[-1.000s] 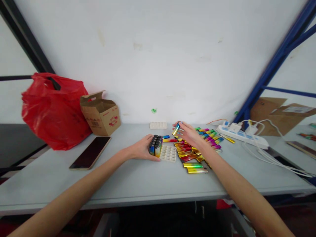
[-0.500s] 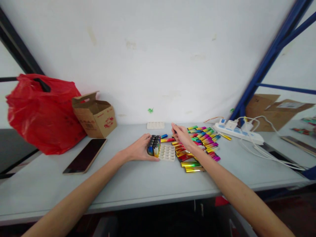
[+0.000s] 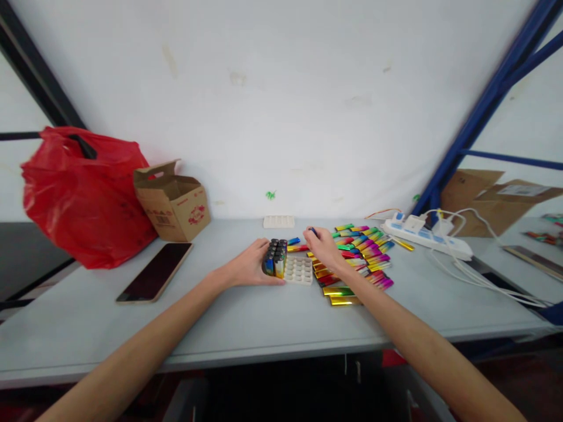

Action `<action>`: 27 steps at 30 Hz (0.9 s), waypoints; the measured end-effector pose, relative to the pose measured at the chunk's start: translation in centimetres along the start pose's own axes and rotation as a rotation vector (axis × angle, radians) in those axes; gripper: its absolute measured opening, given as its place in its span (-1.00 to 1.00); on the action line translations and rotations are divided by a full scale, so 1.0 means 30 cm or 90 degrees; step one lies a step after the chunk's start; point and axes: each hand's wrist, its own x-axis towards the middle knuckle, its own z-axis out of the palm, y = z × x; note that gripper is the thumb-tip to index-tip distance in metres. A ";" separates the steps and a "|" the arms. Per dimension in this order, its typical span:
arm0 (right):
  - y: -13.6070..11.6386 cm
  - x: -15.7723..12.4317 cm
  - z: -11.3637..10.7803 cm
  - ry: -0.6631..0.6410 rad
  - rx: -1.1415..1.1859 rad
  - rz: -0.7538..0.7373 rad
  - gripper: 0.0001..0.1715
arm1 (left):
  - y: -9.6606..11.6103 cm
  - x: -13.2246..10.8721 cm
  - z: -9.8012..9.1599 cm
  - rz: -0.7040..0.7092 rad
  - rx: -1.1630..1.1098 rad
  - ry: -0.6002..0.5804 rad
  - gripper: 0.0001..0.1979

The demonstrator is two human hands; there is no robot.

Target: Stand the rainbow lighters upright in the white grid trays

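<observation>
Several lighters (image 3: 276, 258) with black tops and shiny coloured bodies stand upright in the left part of a white tray with round holes (image 3: 299, 270). My left hand (image 3: 253, 265) wraps round the left side of this group, thumb along the near edge. Above the tray's back right corner, my right hand (image 3: 323, 245) is closed on a small lighter (image 3: 313, 231); only its dark end shows past the fingers. Loose lighters in metallic colours (image 3: 367, 249) lie in rows under and right of my right hand. A few more lighters (image 3: 295, 246) lie just behind the tray.
A second white tray (image 3: 278, 221) lies by the wall. On the left are a phone (image 3: 155, 273), an open cardboard box (image 3: 173, 202) and a red plastic bag (image 3: 88, 199). A power strip (image 3: 426, 237) with white cables is on the right, near a blue metal frame (image 3: 470, 117).
My right hand has lowered slightly toward the tray with the lighter in it. My left hand stays round the standing lighters. The whole view has shifted a little.
</observation>
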 end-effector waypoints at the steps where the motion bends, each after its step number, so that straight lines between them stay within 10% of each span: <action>1: -0.004 -0.002 0.000 0.008 -0.021 -0.017 -0.56 | -0.001 0.000 0.001 0.000 0.002 0.001 -0.24; 19: -0.011 -0.009 -0.002 0.007 -0.128 -0.086 -0.47 | -0.003 -0.002 0.000 0.004 0.004 0.003 -0.22; 27: -0.015 -0.013 -0.020 -0.117 -0.212 -0.175 -0.48 | 0.003 0.002 -0.005 -0.010 0.002 -0.016 -0.20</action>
